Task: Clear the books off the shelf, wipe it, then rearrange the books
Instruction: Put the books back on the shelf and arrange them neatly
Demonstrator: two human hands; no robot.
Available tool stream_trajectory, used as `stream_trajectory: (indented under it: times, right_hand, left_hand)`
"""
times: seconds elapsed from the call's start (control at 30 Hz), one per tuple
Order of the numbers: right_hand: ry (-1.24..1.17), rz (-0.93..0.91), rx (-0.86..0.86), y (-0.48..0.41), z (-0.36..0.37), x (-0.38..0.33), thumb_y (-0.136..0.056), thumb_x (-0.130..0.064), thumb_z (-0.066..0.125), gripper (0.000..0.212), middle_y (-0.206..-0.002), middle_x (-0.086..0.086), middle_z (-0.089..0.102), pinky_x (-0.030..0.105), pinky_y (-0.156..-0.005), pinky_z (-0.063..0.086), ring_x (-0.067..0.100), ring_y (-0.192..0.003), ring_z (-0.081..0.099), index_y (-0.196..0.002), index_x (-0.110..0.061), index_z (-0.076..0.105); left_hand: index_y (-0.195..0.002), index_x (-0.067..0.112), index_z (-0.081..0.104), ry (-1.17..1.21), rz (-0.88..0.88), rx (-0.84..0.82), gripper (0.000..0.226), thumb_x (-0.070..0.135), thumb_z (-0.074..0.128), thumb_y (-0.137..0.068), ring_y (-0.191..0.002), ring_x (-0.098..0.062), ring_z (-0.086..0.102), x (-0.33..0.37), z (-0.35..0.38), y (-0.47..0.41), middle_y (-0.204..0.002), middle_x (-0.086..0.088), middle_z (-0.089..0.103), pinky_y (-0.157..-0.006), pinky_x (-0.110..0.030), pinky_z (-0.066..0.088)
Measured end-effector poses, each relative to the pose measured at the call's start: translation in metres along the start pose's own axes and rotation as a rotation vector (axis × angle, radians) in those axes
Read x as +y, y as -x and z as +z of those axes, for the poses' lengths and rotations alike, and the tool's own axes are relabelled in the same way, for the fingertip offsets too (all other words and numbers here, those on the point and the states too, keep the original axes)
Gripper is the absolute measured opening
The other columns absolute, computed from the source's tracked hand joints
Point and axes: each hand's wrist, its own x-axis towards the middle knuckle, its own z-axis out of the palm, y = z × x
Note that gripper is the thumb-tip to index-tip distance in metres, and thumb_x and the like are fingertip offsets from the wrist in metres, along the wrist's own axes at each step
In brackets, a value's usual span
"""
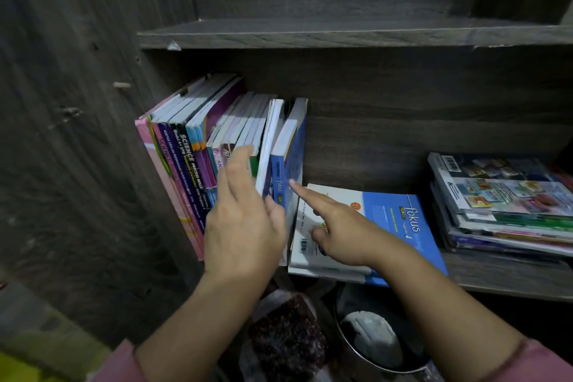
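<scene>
The dark wood-grain shelf holds its books again, so this looks like the rearranging stage. The thick blue paperback with "fokus" on its spine stands tilted at the end of the row. The left hand lies against the spines just left of it, fingers straight and gripping nothing. The right hand touches its cover with a stretched forefinger, the other fingers folded under and empty.

To do this well, push the blue paperback upright and snug against the row of leaning schoolbooks in pink, purple and black on its left, bracing those so they do not slump.

Just right of it a blue-and-white workbook lying flat overhangs the shelf edge and crowds its foot. Further right sits a flat stack of glossy books. Below it stands a metal bowl with a white cloth.
</scene>
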Motion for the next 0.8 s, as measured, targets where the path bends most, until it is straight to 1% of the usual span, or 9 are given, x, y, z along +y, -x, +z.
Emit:
stream_trajectory:
  times: [0.07,0.13,0.2,0.27,0.33,0.57,0.63,0.73,0.8]
  right_hand:
    - [-0.026,0.003,-0.015,-0.003,0.0,-0.001,-0.095,-0.004,0.047,0.084,-0.158,-0.019,0.016,0.017,-0.111,0.023,0.005,-0.144,0.021,-0.147,-0.056,0.006]
    - [-0.039,0.007,-0.027,-0.004,0.001,-0.002,-0.095,-0.003,0.045,0.084,-0.159,-0.017,0.016,0.017,-0.111,0.02,0.007,-0.144,0.02,-0.148,-0.055,0.006]
    - [-0.048,0.001,-0.039,-0.006,0.002,-0.003,-0.096,-0.003,0.043,0.083,-0.159,-0.016,0.014,0.015,-0.106,0.021,0.008,-0.144,0.02,-0.148,-0.055,0.004]
    - [-0.049,-0.005,-0.038,-0.008,0.003,-0.003,-0.096,-0.002,0.042,0.083,-0.16,-0.016,0.012,0.013,-0.099,0.025,0.008,-0.143,0.022,-0.148,-0.055,0.003]
    - [-0.058,0.002,-0.033,-0.011,0.003,-0.002,-0.096,-0.001,0.041,0.084,-0.16,-0.014,0.012,0.013,-0.095,0.027,0.009,-0.142,0.025,-0.148,-0.056,0.003]
    - [-0.071,0.04,-0.061,-0.019,0.01,-0.004,-0.097,-0.006,0.042,0.085,-0.161,-0.008,0.016,0.021,-0.104,0.027,0.018,-0.143,0.028,-0.145,-0.06,-0.001]
    - [-0.085,0.065,-0.061,-0.019,0.012,-0.005,-0.097,-0.007,0.043,0.085,-0.152,-0.01,0.033,0.02,-0.097,0.032,0.012,-0.13,0.043,-0.144,-0.061,-0.002]
    - [-0.077,0.067,-0.066,-0.016,0.017,-0.009,-0.095,-0.004,0.042,0.083,-0.104,-0.023,0.044,0.013,-0.076,0.036,-0.003,-0.084,0.045,-0.148,-0.054,0.001]
    - [-0.096,0.066,-0.048,-0.012,0.02,-0.012,-0.093,-0.004,0.042,0.073,-0.118,-0.012,0.051,0.009,-0.071,0.035,0.005,-0.091,0.05,-0.15,-0.042,0.019]
  left_hand:
    - [-0.132,0.028,0.027,0.01,-0.151,-0.054,0.059,0.02,0.064,-0.088,-0.088,-0.024,0.063,-0.001,-0.003,-0.001,-0.109,-0.003,0.06,-0.078,-0.039,0.051]
    - [-0.113,0.022,0.044,-0.077,-0.151,-0.095,0.027,0.028,0.06,-0.092,-0.08,-0.025,0.064,-0.004,-0.008,-0.002,-0.089,0.0,0.063,-0.072,-0.039,0.054]
    - [-0.095,0.02,0.049,-0.127,-0.12,-0.089,0.015,0.029,0.061,-0.091,-0.064,-0.022,0.058,-0.004,-0.022,-0.003,-0.071,0.004,0.057,-0.062,-0.033,0.051]
    - [-0.088,0.019,0.056,-0.16,-0.07,0.002,0.015,0.031,0.064,-0.086,-0.055,-0.024,0.053,0.0,-0.041,-0.008,-0.059,0.004,0.054,-0.057,-0.03,0.044]
    - [-0.084,0.02,0.063,-0.136,-0.052,0.082,0.019,0.038,0.062,-0.081,-0.056,-0.028,0.061,0.009,-0.063,-0.013,-0.053,0.003,0.058,-0.06,-0.035,0.05]
    - [-0.073,0.022,0.063,-0.121,0.006,0.041,0.022,0.043,0.057,-0.07,-0.053,-0.018,0.062,0.043,-0.101,-0.014,-0.04,0.009,0.052,-0.062,-0.039,0.053]
    - [-0.07,0.021,0.061,-0.156,0.021,0.031,0.023,0.043,0.057,-0.07,-0.052,-0.02,0.059,0.049,-0.105,-0.011,-0.04,0.008,0.05,-0.059,-0.039,0.052]
    - [-0.07,0.021,0.062,-0.181,0.032,0.02,0.024,0.044,0.055,-0.069,-0.052,-0.021,0.057,0.058,-0.114,-0.005,-0.042,0.006,0.049,-0.056,-0.039,0.05]
    - [-0.068,0.021,0.06,-0.179,0.05,0.018,0.024,0.044,0.055,-0.07,-0.05,-0.02,0.055,0.066,-0.117,-0.001,-0.044,0.005,0.048,-0.055,-0.038,0.048]
